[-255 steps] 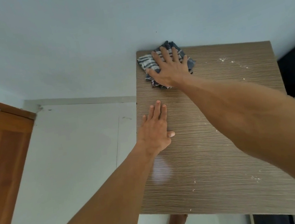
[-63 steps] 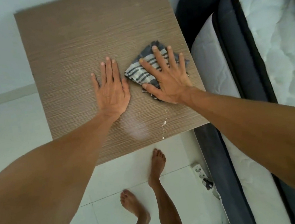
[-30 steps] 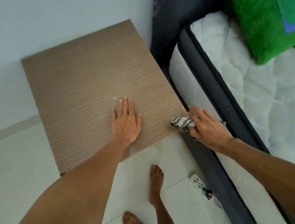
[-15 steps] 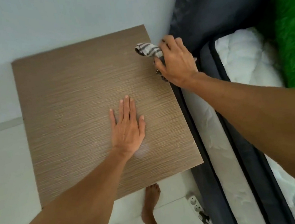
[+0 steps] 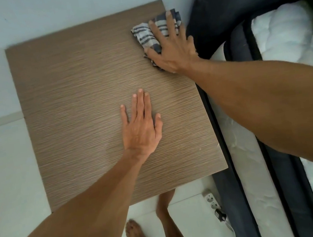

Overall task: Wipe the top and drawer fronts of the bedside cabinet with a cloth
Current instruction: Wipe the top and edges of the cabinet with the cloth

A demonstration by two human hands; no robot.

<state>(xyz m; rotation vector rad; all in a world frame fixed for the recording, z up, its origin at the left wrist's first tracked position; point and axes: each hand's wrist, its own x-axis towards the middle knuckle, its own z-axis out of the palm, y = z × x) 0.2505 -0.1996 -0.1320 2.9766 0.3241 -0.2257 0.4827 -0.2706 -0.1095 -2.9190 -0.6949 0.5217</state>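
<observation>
The bedside cabinet's wood-grain top (image 5: 81, 92) fills the middle of the head view. A blue-and-white striped cloth (image 5: 146, 34) lies on its far right corner. My right hand (image 5: 172, 47) presses flat on the cloth with fingers spread. My left hand (image 5: 141, 128) rests flat and empty on the top, nearer the front and right of centre. The drawer fronts are hidden below the top.
A bed with a white mattress (image 5: 288, 43) and dark frame (image 5: 240, 196) stands tight against the cabinet's right side. A white power strip (image 5: 212, 200) lies on the tiled floor (image 5: 7, 176) by the bed. My bare feet (image 5: 138, 236) stand below the front edge. A wall runs behind.
My right hand went from gripping the bunched cloth at the cabinet's right edge to pressing it flat on the far right corner. My left hand stayed flat on the top.
</observation>
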